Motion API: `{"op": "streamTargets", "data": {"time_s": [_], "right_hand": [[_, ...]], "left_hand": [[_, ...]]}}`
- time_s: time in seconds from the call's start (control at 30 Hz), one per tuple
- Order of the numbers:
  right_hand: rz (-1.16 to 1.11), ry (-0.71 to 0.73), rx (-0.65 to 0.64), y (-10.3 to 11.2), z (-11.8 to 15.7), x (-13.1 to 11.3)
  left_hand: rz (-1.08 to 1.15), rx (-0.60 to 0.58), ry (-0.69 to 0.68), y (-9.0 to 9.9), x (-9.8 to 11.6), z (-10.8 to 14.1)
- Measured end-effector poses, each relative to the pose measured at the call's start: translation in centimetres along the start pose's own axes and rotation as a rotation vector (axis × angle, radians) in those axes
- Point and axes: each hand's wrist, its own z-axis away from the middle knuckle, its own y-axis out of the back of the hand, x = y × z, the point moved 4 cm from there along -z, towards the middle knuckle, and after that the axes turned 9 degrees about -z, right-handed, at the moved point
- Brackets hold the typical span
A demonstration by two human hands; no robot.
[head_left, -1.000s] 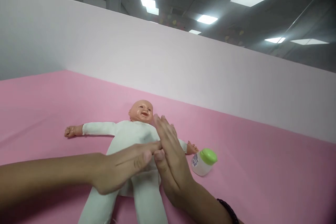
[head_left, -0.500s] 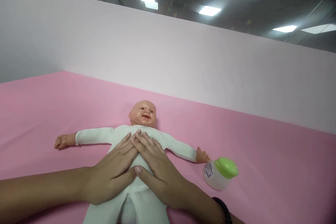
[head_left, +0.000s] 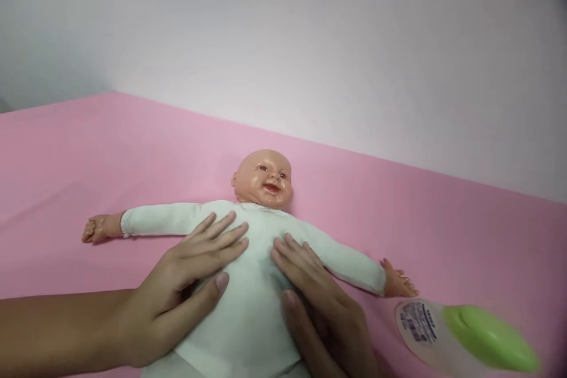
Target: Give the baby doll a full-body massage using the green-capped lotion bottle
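Observation:
A baby doll [head_left: 252, 307] with a hard plastic head and a white cloth body lies on its back, arms stretched out to both sides. My left hand [head_left: 186, 283] rests on the left part of its chest, fingers spread and thumb apart. On the right side of the chest lies my right hand [head_left: 323, 301], palm down with fingers extended and thumb held away. Neither hand grips anything. The doll's legs are below the view. Close to the doll's hand on the right is a translucent bottle [head_left: 425, 331] with a green cap and a printed label.
A pink surface [head_left: 168, 153] spreads under the doll, with faint creases at the left. Behind it rises a plain white wall or panel [head_left: 274, 53]. The bottle sits to the right of my right forearm.
My hands, which met at the middle of the doll's chest, have slid apart to its two sides. The view has tilted down and come closer, so the ceiling lights are out of sight.

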Motion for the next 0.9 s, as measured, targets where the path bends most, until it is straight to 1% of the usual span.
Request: {"op": "streamTargets", "data": {"time_s": [0.07,0.13,0.23,0.3,0.4,0.47,0.57,0.63,0.7,0.73,0.77,0.83,0.9], "right_hand": [[-0.042,0.071,-0.090,0.4,-0.5,-0.6],[-0.076,0.114,-0.156,0.6,-0.8,-1.2],[-0.084,0.053,-0.216,0.9,-1.1,-1.7],[-0.079,-0.013,-0.270,0.8,-1.1,-1.8],[-0.071,-0.107,-0.325,0.4,-0.7,-1.4],[-0.062,-0.156,-0.278,0.0,-0.2,-0.8],[-0.043,-0.190,-0.144,-0.5,0.6,0.0],[-0.026,-0.162,-0.046,-0.5,0.9,0.1],[-0.003,-0.106,0.026,-0.2,0.8,-0.2],[0.003,-0.068,0.033,0.0,0.6,-0.5],[0.001,-0.028,0.013,0.1,0.3,-0.7],[-0.022,0.053,-0.062,0.3,-0.3,-1.3],[-0.040,0.113,-0.114,0.6,-0.8,-1.8]], "left_hand": [[0.007,-0.008,-0.097,0.4,0.3,-0.5],[0.000,-0.055,-0.150,0.6,0.5,-0.7],[-0.008,-0.111,-0.178,0.6,0.6,-0.8],[0.000,-0.129,-0.159,0.3,0.6,-0.6],[-0.004,-0.118,-0.025,-0.2,0.4,-0.2],[-0.023,-0.098,0.076,-0.6,0.1,0.1],[-0.049,-0.085,0.143,-0.8,-0.3,0.5],[-0.055,-0.082,0.123,-0.7,-0.5,0.4],[-0.057,-0.064,0.056,-0.4,-0.4,0.1],[-0.056,-0.048,0.013,-0.2,-0.3,-0.1],[-0.052,-0.034,-0.033,0.0,-0.2,-0.2],[-0.036,-0.025,-0.117,0.3,0.2,-0.5],[-0.019,-0.038,-0.172,0.5,0.4,-0.7]]}}
